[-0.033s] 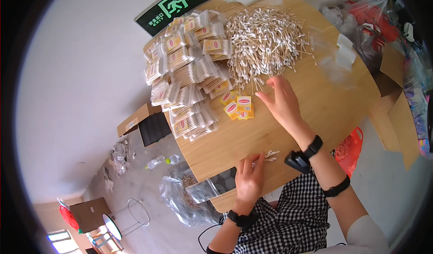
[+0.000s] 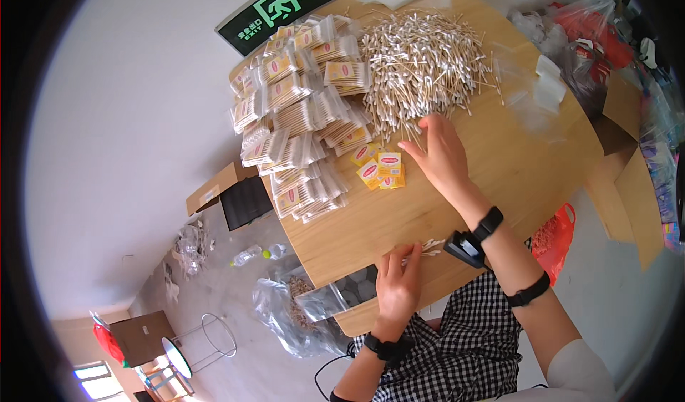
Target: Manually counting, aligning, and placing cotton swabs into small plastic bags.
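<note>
My left hand point(image 2: 398, 281) is closed at the table's near edge around a small bunch of cotton swabs point(image 2: 432, 246), whose white tips stick out to its right. Farther out, my right hand point(image 2: 446, 158) reaches to the near edge of a large loose heap of cotton swabs point(image 2: 421, 67). Its thumb and fingers are apart, at the nearest swabs, and no swab shows gripped between them. Just left of that hand lie several small yellow cards point(image 2: 389, 163). Many clear bags packed with swabs and yellow cards point(image 2: 292, 113) are stacked on the left of the table.
Clear plastic bags point(image 2: 548, 88) lie at the right of the wooden table point(image 2: 521, 159). An open cardboard box point(image 2: 621, 159) and a red bag point(image 2: 555, 241) are on the right. Under the left edge, a plastic bag point(image 2: 285, 316) holds loose swabs; bottles point(image 2: 246, 256) lie nearby.
My right hand has shifted slightly left and away from me along the heap's near edge. My left hand keeps its hold on the small bunch.
</note>
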